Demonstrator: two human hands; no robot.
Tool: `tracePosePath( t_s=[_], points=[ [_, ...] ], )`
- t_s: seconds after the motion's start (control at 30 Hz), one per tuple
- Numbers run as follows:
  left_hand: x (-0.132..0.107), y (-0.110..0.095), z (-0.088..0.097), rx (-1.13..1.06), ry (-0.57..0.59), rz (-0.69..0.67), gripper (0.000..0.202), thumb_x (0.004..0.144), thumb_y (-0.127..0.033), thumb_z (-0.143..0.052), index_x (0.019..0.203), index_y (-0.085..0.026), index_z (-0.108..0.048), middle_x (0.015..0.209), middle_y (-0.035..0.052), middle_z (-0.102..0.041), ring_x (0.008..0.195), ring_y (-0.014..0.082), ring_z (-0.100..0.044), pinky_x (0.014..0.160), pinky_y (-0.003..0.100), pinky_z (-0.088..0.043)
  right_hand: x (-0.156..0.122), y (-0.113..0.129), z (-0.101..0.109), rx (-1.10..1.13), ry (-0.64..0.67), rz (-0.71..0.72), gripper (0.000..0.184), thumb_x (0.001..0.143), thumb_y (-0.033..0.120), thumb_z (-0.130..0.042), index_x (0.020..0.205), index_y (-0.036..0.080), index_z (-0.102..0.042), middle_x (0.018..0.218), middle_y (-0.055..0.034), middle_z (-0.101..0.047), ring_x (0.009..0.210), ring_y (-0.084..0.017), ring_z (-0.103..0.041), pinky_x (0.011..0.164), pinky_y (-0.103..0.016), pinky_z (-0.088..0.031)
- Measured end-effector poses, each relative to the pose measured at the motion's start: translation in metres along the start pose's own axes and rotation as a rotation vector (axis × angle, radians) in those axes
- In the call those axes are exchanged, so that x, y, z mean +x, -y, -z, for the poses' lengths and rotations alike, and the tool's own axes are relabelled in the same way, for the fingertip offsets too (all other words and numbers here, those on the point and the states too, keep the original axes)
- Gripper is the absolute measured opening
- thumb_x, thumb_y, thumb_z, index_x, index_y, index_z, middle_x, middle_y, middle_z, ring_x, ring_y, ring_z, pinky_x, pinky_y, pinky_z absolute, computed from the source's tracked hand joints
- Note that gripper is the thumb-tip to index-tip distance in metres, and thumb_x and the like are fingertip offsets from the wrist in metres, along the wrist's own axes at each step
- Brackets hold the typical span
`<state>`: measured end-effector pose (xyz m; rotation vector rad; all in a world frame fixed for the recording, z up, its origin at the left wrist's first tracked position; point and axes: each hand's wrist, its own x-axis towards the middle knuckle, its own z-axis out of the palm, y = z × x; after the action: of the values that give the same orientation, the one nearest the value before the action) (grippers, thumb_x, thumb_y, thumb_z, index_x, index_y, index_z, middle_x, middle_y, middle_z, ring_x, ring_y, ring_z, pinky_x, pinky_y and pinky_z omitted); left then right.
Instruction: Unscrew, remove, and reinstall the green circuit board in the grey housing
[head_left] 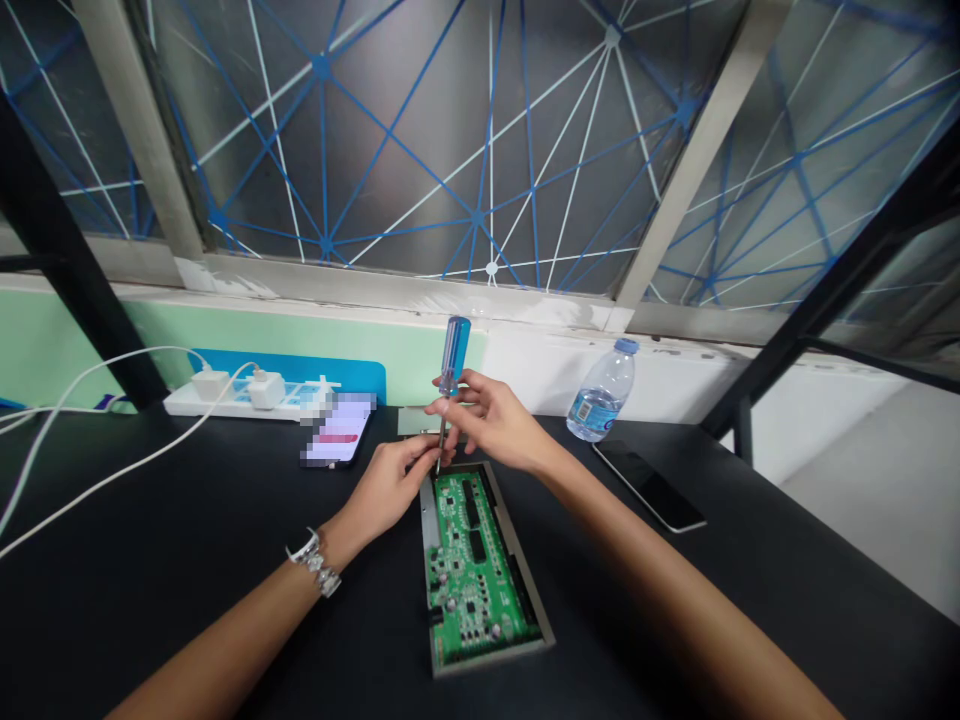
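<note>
A screwdriver (454, 352) with a clear and blue striped handle stands nearly upright over the far left corner of a green circuit board (491, 590). The board sits in a grey metal frame (536, 592) on the black table. My right hand (499, 420) has its thumb and fingers closed round the lower end of the handle. Down by the board, my left hand (386, 485) pinches the metal shaft near its tip. The fingers partly hide the tip, and whether a screw is under it cannot be seen. A pale flat plate (412, 421) lies just beyond the frame.
A lit phone (341, 430) lies behind my left hand, near a white power strip (225, 398) with plugs and trailing cables (135, 465). To the right are a water bottle (602, 392) and a dark phone (649, 487). Wall and window close off the table's back.
</note>
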<state>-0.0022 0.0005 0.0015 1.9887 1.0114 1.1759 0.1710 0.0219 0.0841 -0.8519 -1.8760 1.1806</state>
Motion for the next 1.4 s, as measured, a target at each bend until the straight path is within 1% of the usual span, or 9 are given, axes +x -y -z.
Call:
tracePosePath(
  t_s=[0.17,0.33,0.47,0.57,0.77,0.93,1.03,1.13,1.4],
  points=[
    [0.000,0.003,-0.002,-0.074,-0.041,0.037,0.027,0.093,-0.032,-0.053,0.103,-0.017,-0.073,0.100,0.0065,-0.076,0.093,0.0248,-0.070,0.084,0.032,-0.053,0.002,-0.012,0.000,-0.056,-0.018,-0.051,0.030,0.082,0.043,-0.069,0.083,0.016,-0.055,0.067,-0.0008,-0.065,0.057,-0.014,-0.069,0.044,-0.017,-0.050],
    [0.002,0.003,-0.003,-0.146,-0.094,0.077,0.018,0.087,-0.031,-0.063,0.089,-0.015,-0.071,0.090,0.0072,-0.076,0.087,0.0236,-0.072,0.082,0.032,-0.054,0.001,-0.007,0.004,0.020,0.112,-0.103,0.027,0.087,0.039,-0.065,0.089,0.013,-0.060,0.089,-0.0078,-0.071,0.055,-0.011,-0.070,0.046,-0.017,-0.051],
    [0.007,0.002,-0.004,-0.150,-0.100,0.068,0.013,0.086,-0.028,-0.064,0.087,-0.015,-0.066,0.086,0.0059,-0.075,0.084,0.0226,-0.072,0.079,0.031,-0.054,-0.001,-0.005,0.004,0.021,0.147,-0.111,0.018,0.094,0.033,-0.054,0.095,0.015,-0.056,0.097,-0.0078,-0.069,0.053,-0.008,-0.068,0.044,-0.016,-0.050],
    [0.009,0.003,-0.007,-0.125,-0.100,0.055,0.012,0.087,-0.027,-0.062,0.084,-0.015,-0.063,0.083,0.0047,-0.074,0.083,0.0220,-0.071,0.078,0.030,-0.053,-0.001,-0.009,0.003,0.024,0.155,-0.086,0.013,0.095,0.029,-0.051,0.099,0.017,-0.053,0.098,-0.0058,-0.068,0.052,-0.007,-0.067,0.043,-0.016,-0.050],
    [0.011,0.009,-0.012,-0.118,-0.104,0.060,0.017,0.085,-0.025,-0.061,0.072,-0.016,-0.062,0.074,0.0036,-0.072,0.074,0.0201,-0.069,0.072,0.028,-0.051,-0.002,-0.011,-0.002,-0.001,0.162,-0.040,0.009,0.092,0.025,-0.055,0.090,0.017,-0.056,0.090,-0.0036,-0.067,0.053,-0.007,-0.065,0.042,-0.014,-0.048],
    [0.013,0.007,-0.015,-0.167,-0.078,0.046,0.031,0.088,-0.027,-0.057,0.058,-0.017,-0.055,0.066,0.0027,-0.069,0.068,0.0180,-0.067,0.070,0.027,-0.051,-0.003,-0.011,-0.010,-0.004,0.165,-0.047,0.014,0.094,0.031,-0.053,0.098,0.018,-0.057,0.091,-0.0042,-0.069,0.052,-0.007,-0.064,0.042,-0.014,-0.047],
    [0.013,0.005,-0.016,-0.263,-0.070,0.065,0.028,0.086,-0.031,-0.061,0.063,-0.016,-0.059,0.071,0.0045,-0.073,0.071,0.0197,-0.069,0.073,0.030,-0.054,-0.002,-0.015,-0.009,-0.042,0.088,-0.051,0.021,0.091,0.036,-0.058,0.098,0.017,-0.060,0.079,-0.0025,-0.068,0.052,-0.009,-0.063,0.043,-0.016,-0.048],
    [0.011,0.003,-0.015,-0.338,-0.048,0.110,0.022,0.084,-0.035,-0.066,0.078,-0.014,-0.067,0.084,0.0078,-0.077,0.082,0.0235,-0.072,0.081,0.034,-0.056,0.000,-0.018,-0.002,-0.063,0.012,-0.034,0.024,0.085,0.038,-0.066,0.096,0.017,-0.061,0.075,-0.0007,-0.065,0.054,-0.011,-0.064,0.043,-0.018,-0.049],
    [0.004,0.006,0.003,-0.234,-0.019,0.114,0.019,0.084,-0.031,-0.066,0.095,-0.015,-0.071,0.094,0.0077,-0.076,0.088,0.0221,-0.072,0.084,0.034,-0.056,0.003,-0.012,0.016,0.005,0.130,-0.028,0.021,0.084,0.034,-0.067,0.092,0.015,-0.060,0.082,-0.0019,-0.067,0.055,-0.009,-0.065,0.042,-0.016,-0.048]
  ],
)
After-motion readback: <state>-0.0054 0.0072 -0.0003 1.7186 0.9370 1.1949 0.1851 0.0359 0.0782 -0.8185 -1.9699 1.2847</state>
